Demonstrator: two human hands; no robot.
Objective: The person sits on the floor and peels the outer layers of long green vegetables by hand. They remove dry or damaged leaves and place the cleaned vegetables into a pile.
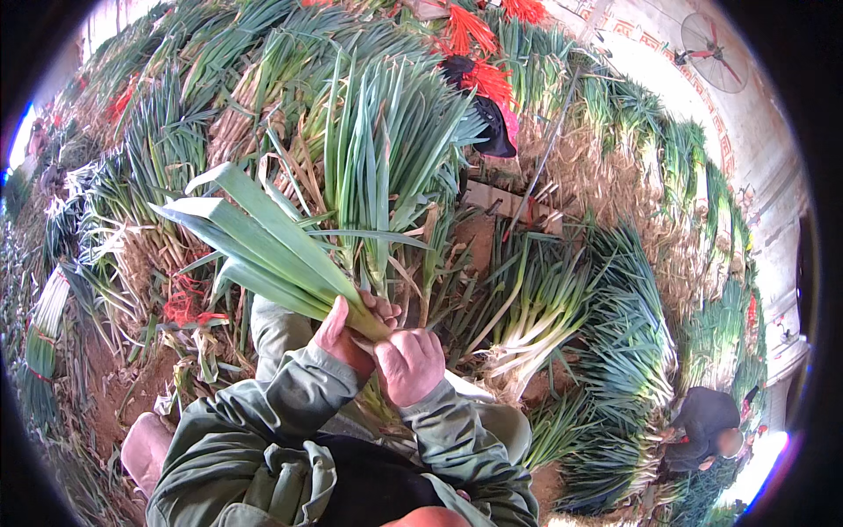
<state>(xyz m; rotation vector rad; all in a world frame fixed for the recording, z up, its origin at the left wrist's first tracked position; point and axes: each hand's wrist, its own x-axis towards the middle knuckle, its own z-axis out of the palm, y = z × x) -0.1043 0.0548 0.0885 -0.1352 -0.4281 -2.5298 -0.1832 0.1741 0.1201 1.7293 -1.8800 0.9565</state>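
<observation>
A large green onion with broad, leek-like leaves slants across in front of me, its leaves pointing up and to the left. My left hand is wrapped round its lower stalk. Just to the right, my right hand is closed on the stalk's base, hiding it. A pale piece shows beyond my right hand; I cannot tell whether it belongs to this stalk. Right behind the held leaves rises a thick upright bunch of green onions. Several loose green onions with pale shanks lie to my right.
Heaps of green onions surround me. Red netting lies at left, near a tied bundle. Beyond the bunch are red strips, dark cloth, a wooden board and a pole. Another person bends at lower right.
</observation>
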